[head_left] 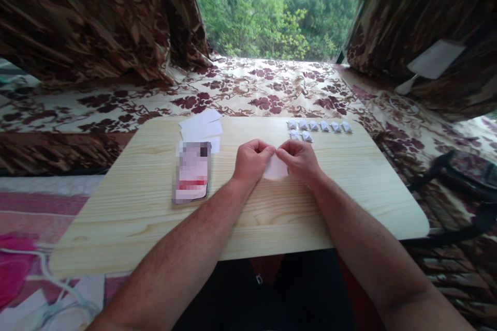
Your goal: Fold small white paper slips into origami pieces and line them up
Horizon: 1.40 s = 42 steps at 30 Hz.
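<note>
My left hand (251, 160) and my right hand (300, 158) meet at the middle of a pale wooden table (135, 217). Both are closed in a pinch on a small white slip of paper (276, 168) that lies between them, its lower part showing below my fingers. Just beyond my right hand lie several small folded white paper pieces (319, 126) in a row, with two more (301, 135) in front of them. A loose stack of white paper slips (202, 127) sits beyond my left hand.
A phone (192, 171) lies flat on the table left of my hands. A floral cloth (264, 88) covers the ledge behind, under a window with brown curtains on both sides. Dark cables and a stand (458, 170) lie to the right.
</note>
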Each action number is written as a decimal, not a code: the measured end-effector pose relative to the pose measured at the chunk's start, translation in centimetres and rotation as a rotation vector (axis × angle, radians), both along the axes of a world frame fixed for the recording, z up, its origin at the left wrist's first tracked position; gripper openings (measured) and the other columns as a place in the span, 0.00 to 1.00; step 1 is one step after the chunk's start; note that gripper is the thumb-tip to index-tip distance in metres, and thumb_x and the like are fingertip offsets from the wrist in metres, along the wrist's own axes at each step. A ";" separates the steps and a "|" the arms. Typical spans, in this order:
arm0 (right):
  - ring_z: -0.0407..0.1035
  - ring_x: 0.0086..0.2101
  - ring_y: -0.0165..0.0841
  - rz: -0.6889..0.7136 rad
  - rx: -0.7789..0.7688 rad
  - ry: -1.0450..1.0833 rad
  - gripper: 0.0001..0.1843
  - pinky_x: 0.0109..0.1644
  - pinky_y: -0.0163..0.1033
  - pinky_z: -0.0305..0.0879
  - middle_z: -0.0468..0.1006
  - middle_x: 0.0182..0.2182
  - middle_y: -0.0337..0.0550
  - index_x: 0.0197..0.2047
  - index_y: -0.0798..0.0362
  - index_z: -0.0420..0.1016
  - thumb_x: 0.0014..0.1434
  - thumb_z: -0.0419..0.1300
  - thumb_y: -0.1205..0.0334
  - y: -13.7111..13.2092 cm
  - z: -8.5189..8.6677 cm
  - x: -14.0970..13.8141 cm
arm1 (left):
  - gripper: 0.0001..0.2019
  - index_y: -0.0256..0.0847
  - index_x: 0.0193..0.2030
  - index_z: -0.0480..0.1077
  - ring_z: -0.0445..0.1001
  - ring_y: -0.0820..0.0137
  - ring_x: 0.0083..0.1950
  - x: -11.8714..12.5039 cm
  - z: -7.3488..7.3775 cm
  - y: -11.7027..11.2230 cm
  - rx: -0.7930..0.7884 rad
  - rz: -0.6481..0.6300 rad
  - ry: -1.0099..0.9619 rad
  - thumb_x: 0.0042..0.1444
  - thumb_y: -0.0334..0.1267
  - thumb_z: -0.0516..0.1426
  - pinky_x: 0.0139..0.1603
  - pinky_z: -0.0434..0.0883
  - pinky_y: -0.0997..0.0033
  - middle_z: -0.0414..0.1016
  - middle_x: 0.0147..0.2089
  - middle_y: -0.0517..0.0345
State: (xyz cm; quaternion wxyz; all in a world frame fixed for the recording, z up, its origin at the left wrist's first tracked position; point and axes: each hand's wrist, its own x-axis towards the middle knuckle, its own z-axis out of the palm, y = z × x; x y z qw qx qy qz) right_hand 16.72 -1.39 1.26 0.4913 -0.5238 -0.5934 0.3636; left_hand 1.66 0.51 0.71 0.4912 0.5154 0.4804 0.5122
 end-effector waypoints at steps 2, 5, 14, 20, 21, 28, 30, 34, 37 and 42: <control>0.55 0.21 0.25 -0.011 0.005 -0.007 0.15 0.23 0.34 0.50 0.65 0.18 0.34 0.24 0.54 0.71 0.53 0.64 0.52 0.0 -0.1 0.0 | 0.12 0.38 0.25 0.76 0.64 0.74 0.26 0.0 0.0 0.0 -0.003 -0.005 0.003 0.44 0.44 0.68 0.27 0.60 0.73 0.72 0.24 0.60; 0.56 0.21 0.25 -0.023 0.010 -0.007 0.15 0.23 0.34 0.50 0.65 0.18 0.34 0.25 0.53 0.70 0.54 0.64 0.51 0.1 -0.4 0.2 | 0.13 0.38 0.25 0.76 0.64 0.74 0.26 0.0 0.1 0.0 -0.009 -0.040 -0.002 0.44 0.46 0.68 0.28 0.60 0.73 0.72 0.24 0.60; 0.57 0.21 0.26 -0.025 0.036 -0.014 0.14 0.24 0.34 0.51 0.66 0.19 0.35 0.24 0.53 0.71 0.54 0.63 0.54 0.3 -0.5 0.1 | 0.10 0.38 0.25 0.75 0.63 0.74 0.26 -0.1 0.0 0.0 0.043 -0.016 0.057 0.47 0.42 0.66 0.27 0.60 0.73 0.71 0.24 0.61; 0.56 0.21 0.26 -0.040 0.032 -0.011 0.14 0.24 0.34 0.50 0.66 0.19 0.34 0.24 0.53 0.70 0.54 0.63 0.53 0.3 -0.5 0.2 | 0.12 0.38 0.25 0.75 0.63 0.75 0.25 -0.1 0.1 -0.1 0.003 -0.017 0.026 0.46 0.45 0.67 0.27 0.59 0.73 0.70 0.23 0.60; 0.56 0.21 0.26 -0.044 0.030 -0.010 0.14 0.24 0.34 0.50 0.66 0.18 0.34 0.24 0.53 0.70 0.54 0.63 0.52 0.3 -0.5 0.2 | 0.13 0.38 0.25 0.75 0.63 0.75 0.25 -0.1 0.1 -0.1 -0.004 -0.019 0.022 0.46 0.45 0.68 0.27 0.59 0.73 0.71 0.23 0.60; 0.56 0.21 0.26 -0.055 0.044 0.013 0.15 0.24 0.35 0.51 0.65 0.19 0.34 0.24 0.53 0.69 0.54 0.64 0.53 0.3 -0.3 0.3 | 0.14 0.38 0.25 0.74 0.62 0.75 0.25 -0.2 0.2 -0.2 0.035 -0.023 0.066 0.50 0.47 0.66 0.27 0.59 0.73 0.69 0.23 0.61; 0.56 0.22 0.26 -0.052 0.050 0.005 0.15 0.25 0.35 0.51 0.66 0.19 0.35 0.24 0.53 0.70 0.54 0.64 0.52 0.3 -0.4 0.3 | 0.14 0.38 0.25 0.74 0.61 0.75 0.25 -0.2 0.2 -0.3 0.047 -0.013 0.078 0.50 0.47 0.66 0.26 0.59 0.73 0.69 0.22 0.61; 0.57 0.22 0.26 -0.057 0.043 0.000 0.15 0.25 0.35 0.52 0.66 0.19 0.35 0.24 0.52 0.70 0.55 0.64 0.51 0.4 -0.6 0.3 | 0.14 0.38 0.25 0.74 0.61 0.75 0.24 -0.2 0.0 -0.2 0.041 -0.016 0.059 0.49 0.47 0.67 0.26 0.58 0.73 0.69 0.22 0.62; 0.56 0.22 0.26 -0.069 0.048 0.005 0.15 0.25 0.35 0.52 0.66 0.19 0.34 0.24 0.53 0.70 0.54 0.64 0.52 0.4 -0.5 0.4 | 0.15 0.38 0.26 0.75 0.63 0.75 0.25 -0.2 -0.3 0.0 0.042 -0.023 0.057 0.49 0.48 0.67 0.27 0.59 0.73 0.70 0.23 0.60; 0.56 0.22 0.26 -0.089 0.057 0.031 0.14 0.25 0.35 0.52 0.66 0.19 0.34 0.24 0.53 0.70 0.54 0.64 0.53 0.5 -0.4 0.5 | 0.14 0.38 0.26 0.75 0.64 0.74 0.26 -0.3 -0.6 0.2 0.069 -0.021 0.087 0.50 0.48 0.66 0.28 0.60 0.73 0.72 0.25 0.59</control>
